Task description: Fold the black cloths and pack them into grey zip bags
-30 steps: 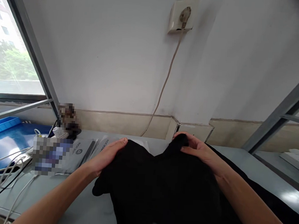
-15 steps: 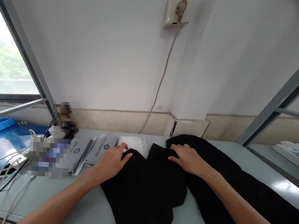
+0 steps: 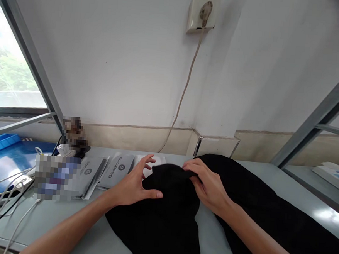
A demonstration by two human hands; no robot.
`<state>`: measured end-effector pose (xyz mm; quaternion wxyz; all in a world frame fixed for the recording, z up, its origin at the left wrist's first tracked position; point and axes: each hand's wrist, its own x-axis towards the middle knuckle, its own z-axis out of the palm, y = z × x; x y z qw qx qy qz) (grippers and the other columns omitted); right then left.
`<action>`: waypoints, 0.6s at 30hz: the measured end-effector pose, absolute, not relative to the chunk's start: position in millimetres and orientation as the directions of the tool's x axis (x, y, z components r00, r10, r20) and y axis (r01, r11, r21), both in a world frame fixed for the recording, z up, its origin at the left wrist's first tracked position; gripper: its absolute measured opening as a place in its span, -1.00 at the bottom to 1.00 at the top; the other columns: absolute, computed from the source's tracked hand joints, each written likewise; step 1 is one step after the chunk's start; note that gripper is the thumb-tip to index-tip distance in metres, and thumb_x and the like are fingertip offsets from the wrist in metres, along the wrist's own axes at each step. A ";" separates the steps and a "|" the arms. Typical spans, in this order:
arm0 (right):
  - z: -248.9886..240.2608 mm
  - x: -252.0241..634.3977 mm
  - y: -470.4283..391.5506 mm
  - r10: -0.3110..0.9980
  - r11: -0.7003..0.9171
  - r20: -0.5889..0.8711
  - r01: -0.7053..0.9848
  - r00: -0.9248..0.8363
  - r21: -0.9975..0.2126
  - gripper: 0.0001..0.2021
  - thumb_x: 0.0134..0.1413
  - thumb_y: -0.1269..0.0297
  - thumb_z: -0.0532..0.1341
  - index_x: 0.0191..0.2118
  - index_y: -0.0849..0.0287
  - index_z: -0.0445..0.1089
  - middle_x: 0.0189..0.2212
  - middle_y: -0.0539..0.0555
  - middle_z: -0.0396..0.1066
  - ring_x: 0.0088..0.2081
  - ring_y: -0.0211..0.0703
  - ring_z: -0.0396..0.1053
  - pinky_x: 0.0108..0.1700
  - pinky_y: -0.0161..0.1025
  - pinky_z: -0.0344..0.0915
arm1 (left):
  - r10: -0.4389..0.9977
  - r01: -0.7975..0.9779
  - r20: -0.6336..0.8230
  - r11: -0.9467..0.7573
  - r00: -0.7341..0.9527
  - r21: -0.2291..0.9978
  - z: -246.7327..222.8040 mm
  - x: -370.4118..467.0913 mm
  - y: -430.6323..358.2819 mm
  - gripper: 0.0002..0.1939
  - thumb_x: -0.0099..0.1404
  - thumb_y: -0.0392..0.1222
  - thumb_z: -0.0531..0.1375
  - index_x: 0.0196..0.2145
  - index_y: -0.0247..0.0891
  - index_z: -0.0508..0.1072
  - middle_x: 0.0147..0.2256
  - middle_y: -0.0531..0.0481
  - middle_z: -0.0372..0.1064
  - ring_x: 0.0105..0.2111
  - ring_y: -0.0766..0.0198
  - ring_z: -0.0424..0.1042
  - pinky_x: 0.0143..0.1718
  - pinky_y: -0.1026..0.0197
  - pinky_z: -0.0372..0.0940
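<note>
A black cloth piece [image 3: 162,227] lies on the grey table, its far edge lifted and folded over. My right hand [image 3: 207,184] pinches that edge at its right corner. My left hand [image 3: 138,184] is spread at the left side of the fold, fingers apart, with its thumb over the cloth. Whether the left fingers touch the cloth's edge is hard to tell. A second long black cloth [image 3: 257,202] stretches to the right, partly beneath my right forearm.
Packaged grey pouches [image 3: 117,171] lie behind my left hand. At the left are white cables, a power strip [image 3: 23,181] and a blue tray [image 3: 0,143]. Metal frame bars [image 3: 312,117] rise on both sides. A plugged cord [image 3: 187,81] hangs down the wall.
The cloth's far edge has been picked up by my right hand and folded leftward. My left hand has opened wider and moved slightly right.
</note>
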<state>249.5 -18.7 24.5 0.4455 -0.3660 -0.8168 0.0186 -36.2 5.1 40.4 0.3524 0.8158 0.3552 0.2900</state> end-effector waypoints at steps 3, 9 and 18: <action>19.5 242.1 -20.4 0.679 0.694 0.658 0.578 -0.326 -0.429 -0.80 0.45 0.33 0.00 0.00 -0.06 0.31 -0.15 0.08 0.47 -0.23 -0.09 0.49 -0.24 -0.17 0.39 | 0.748 0.233 0.235 -0.462 0.621 0.855 34.8 -28.5 2.9 -0.34 0.36 0.14 0.30 0.33 -0.08 0.31 0.24 -0.15 0.35 0.22 -0.04 0.33 0.21 -0.01 0.25; 31.8 231.1 -16.7 0.989 0.149 0.140 0.258 -0.056 -0.955 -0.58 0.22 -0.13 0.29 0.02 -0.01 0.27 -0.28 0.03 0.50 -0.19 0.04 0.50 -0.16 -0.06 0.42 | 0.958 0.034 0.185 -0.197 0.218 0.980 21.8 -25.4 18.8 -0.52 0.43 0.28 0.14 -0.06 -0.20 0.49 -0.24 -0.06 0.55 -0.29 0.12 0.56 -0.20 0.11 0.46; 19.1 223.2 -15.3 0.981 0.030 0.018 0.060 -0.194 -0.998 -0.71 0.25 -0.02 0.27 -0.28 0.01 0.21 -0.39 -0.11 0.30 -0.29 -0.16 0.34 -0.17 -0.14 0.39 | 0.985 0.032 0.101 -0.107 0.141 0.994 12.9 -40.5 39.4 -0.49 0.37 0.40 0.12 -0.22 -0.15 0.32 -0.43 0.06 0.40 -0.50 0.23 0.47 -0.47 0.22 0.38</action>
